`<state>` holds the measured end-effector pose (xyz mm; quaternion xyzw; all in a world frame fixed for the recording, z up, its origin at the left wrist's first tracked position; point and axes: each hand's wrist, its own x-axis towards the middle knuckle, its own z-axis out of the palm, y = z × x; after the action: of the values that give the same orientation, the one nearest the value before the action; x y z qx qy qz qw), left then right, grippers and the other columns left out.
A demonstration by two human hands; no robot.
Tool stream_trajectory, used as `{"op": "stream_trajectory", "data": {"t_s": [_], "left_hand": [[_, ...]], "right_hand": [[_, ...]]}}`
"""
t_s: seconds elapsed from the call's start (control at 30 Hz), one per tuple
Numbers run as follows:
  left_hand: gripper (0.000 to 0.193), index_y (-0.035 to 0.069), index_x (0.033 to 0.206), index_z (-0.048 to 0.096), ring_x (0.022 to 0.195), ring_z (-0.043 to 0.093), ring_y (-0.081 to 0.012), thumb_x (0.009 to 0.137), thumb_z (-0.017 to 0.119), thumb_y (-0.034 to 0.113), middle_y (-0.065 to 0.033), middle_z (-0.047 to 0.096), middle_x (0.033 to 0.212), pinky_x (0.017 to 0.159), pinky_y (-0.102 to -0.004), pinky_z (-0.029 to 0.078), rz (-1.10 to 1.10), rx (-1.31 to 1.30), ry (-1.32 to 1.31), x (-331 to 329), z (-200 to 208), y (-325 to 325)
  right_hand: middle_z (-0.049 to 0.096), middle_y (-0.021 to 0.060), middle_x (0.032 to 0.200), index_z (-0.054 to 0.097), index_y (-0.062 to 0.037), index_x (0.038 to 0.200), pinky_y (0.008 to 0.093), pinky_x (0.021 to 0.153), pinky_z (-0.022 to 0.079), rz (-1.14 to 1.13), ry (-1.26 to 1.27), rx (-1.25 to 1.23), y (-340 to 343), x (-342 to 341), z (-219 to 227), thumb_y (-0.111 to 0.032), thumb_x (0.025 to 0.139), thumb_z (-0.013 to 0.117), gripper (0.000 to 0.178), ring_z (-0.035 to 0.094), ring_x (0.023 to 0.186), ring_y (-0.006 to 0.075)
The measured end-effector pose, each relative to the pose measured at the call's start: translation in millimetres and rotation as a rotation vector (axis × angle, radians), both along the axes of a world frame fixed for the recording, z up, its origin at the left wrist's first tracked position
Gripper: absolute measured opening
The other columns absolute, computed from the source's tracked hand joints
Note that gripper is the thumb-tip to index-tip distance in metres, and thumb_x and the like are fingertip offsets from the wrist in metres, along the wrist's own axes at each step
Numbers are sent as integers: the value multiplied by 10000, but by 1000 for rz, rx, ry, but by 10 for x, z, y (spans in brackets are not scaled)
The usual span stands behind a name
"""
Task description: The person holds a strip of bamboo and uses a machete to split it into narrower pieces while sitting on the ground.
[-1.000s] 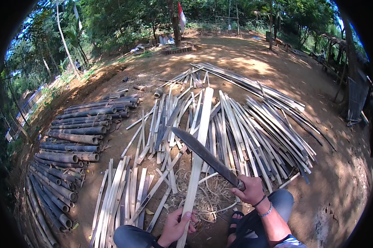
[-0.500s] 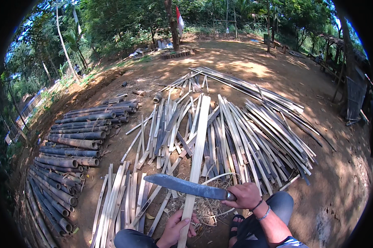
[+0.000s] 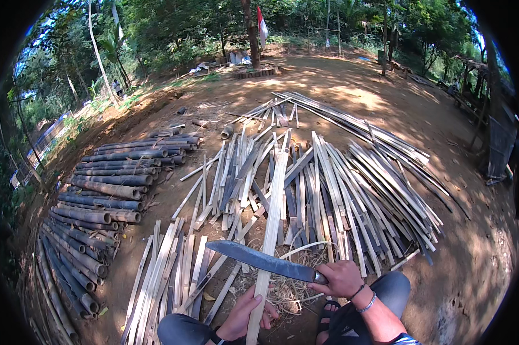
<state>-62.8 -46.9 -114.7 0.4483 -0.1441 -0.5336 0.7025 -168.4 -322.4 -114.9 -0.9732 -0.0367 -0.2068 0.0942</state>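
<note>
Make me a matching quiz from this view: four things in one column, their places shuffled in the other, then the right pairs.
Things
1. Long grey metal-bladed machete
2. Long flat pale bamboo strip
3. Thick round dark bamboo poles
4. Red-and-white cloth flag

Places
A. Piled on the ground at the left
B. In the right hand
C. Beside a brown tree trunk in the background
D. In the left hand

Pairs: 1-B, 2-D, 3-A, 4-C.
</note>
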Motion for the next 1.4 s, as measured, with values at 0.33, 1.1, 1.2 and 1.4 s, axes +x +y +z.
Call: {"op": "stream_trajectory", "data": {"t_s": [0.33,1.1,1.2,1.4], "left_hand": [[250,57,1166,422,446,397,-81,1037,318,243,-7,426,640,410,-220,356,139,122,-84,-47,51,-91],[242,22,1066,445,426,331,-61,1036,332,234,10,366,621,399,-207,315,157,215,-355,-126,157,-16],[234,23,1065,441,426,330,-63,1035,335,230,8,365,619,398,-207,314,117,219,-381,-166,164,-58],[200,24,1061,443,409,348,-56,1026,351,199,24,366,593,383,-218,314,112,209,-352,-149,156,-60]], "right_hand": [[595,59,645,578,-98,791,395,495,473,-130,162,206,150,-22,-26,-507,787,663,417,620,570,284],[573,82,529,589,-110,712,405,478,457,-84,174,144,91,42,127,-566,793,621,465,595,508,310],[563,82,519,587,-119,707,406,477,449,-272,83,262,-76,115,163,-557,793,623,448,595,516,310],[553,84,513,588,-98,700,409,491,457,-147,125,181,-6,-12,181,-521,808,626,438,595,521,311]]}}
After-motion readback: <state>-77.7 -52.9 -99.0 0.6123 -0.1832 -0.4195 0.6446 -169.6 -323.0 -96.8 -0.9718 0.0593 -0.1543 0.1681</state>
